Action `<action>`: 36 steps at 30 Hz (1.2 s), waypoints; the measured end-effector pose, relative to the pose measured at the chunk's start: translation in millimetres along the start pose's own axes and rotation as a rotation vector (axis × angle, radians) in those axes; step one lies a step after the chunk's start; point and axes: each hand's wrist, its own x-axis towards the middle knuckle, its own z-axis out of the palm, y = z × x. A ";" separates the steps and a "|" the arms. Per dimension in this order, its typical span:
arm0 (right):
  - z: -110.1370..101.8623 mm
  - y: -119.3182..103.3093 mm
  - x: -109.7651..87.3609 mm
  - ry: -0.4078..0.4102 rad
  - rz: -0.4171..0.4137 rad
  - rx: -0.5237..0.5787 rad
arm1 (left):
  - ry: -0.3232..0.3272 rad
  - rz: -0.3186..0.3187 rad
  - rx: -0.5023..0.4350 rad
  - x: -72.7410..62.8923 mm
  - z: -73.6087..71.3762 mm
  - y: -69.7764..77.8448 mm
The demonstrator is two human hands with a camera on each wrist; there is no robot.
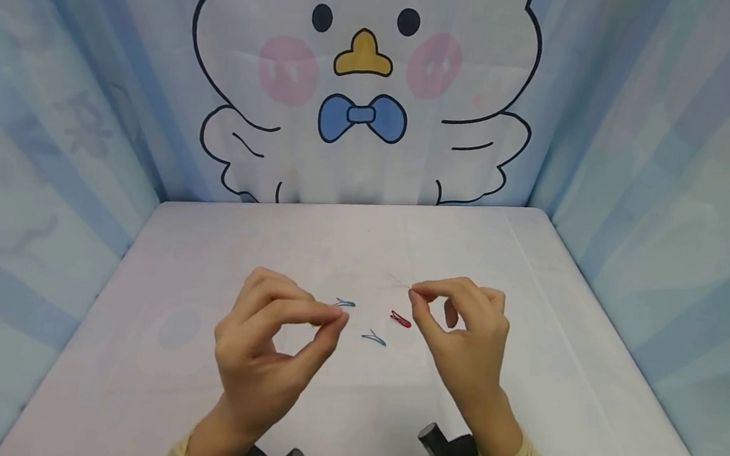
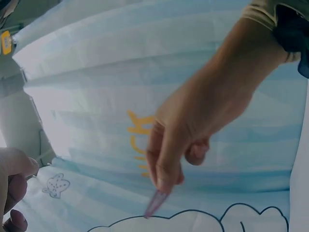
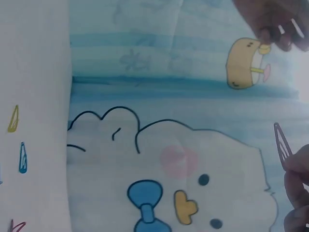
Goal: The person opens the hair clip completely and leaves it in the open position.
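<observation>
My right hand pinches one end of a small pinkish snap hair clip between thumb and forefinger, held up above the table. In the head view that clip is only a faint blur of thin lines. My left hand is raised to its left, thumb and forefinger tips meeting, with nothing visible between them. Between the hands on the table lie a red hair clip, a blue clip and another blue clip. The right wrist view also shows a yellow clip, mostly hidden behind my left hand in the head view.
A white cloth-covered table fills the lower part of the head view. Blue-and-white curtains enclose it on the sides, and a printed bird face with a blue bow tie covers the back. Dark camera mounts sit at both wrists.
</observation>
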 end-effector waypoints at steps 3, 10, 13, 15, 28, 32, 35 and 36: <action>11.2 19.5 -3.6 -0.048 0.074 -0.059 | 0.002 0.006 -0.013 0.3 -0.5 0.2; 42.0 70.9 -17.8 -0.172 0.245 -0.140 | 0.013 0.009 -0.013 -1.0 -0.4 0.8; 55.0 92.8 -25.0 -0.226 0.337 -0.179 | 0.014 0.006 -0.003 -2.0 -0.8 1.9; 61.8 105.6 -29.6 -0.278 0.409 -0.206 | 0.013 0.003 0.004 -2.4 -0.9 2.5; 78.6 146.1 -42.3 -0.643 0.738 -0.227 | -0.002 0.000 0.011 -3.0 0.1 3.6; 78.3 147.0 -43.1 -0.660 0.753 -0.225 | -0.021 -0.006 0.033 -3.0 -0.5 1.9; 75.9 146.1 -42.7 -0.683 0.752 -0.223 | -0.056 -0.021 0.061 -4.3 -0.6 -2.8; 74.5 145.8 -42.0 -0.691 0.748 -0.229 | -0.076 -0.034 0.076 -5.4 -0.6 -5.8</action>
